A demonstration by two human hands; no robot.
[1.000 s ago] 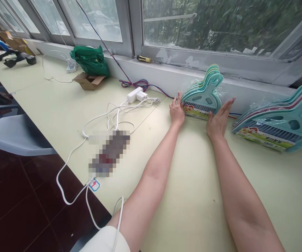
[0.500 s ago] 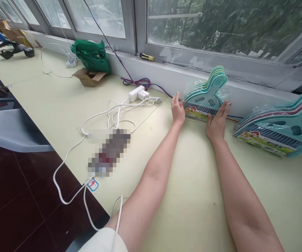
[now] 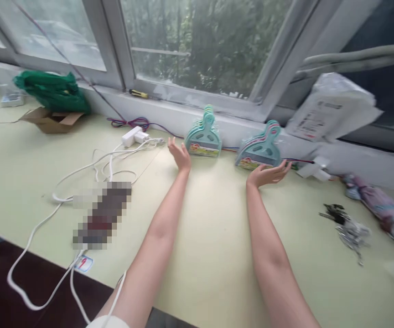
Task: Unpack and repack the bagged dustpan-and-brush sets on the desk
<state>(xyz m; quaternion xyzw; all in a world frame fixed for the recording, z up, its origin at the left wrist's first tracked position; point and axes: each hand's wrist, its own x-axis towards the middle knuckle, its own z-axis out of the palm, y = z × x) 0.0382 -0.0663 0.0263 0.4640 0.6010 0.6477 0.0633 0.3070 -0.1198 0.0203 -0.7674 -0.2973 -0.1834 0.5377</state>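
Observation:
Two plastic-wrapped packs of teal dustpan-and-brush sets stand upright on the pale table against the window ledge. By the left edge of the left pack (image 3: 204,136) is my left hand (image 3: 179,155), fingers apart and raised, holding nothing. My right hand (image 3: 268,174) is in front of the lower edge of the right pack (image 3: 260,150), its fingers stretched out to the right and nothing held. Whether either hand touches its pack is not clear.
White cables and a charger (image 3: 133,136) lie left, with a pixelated object (image 3: 103,216). Farther left are an open carton (image 3: 51,120) and a green bag (image 3: 51,89). On the right are keys (image 3: 349,228), a folded umbrella (image 3: 381,205) and a white package (image 3: 332,107).
The view has swung right, showing the table's right side. My right hand has left the left pack's right side and is now at the right pack. My left hand remains beside the left pack.

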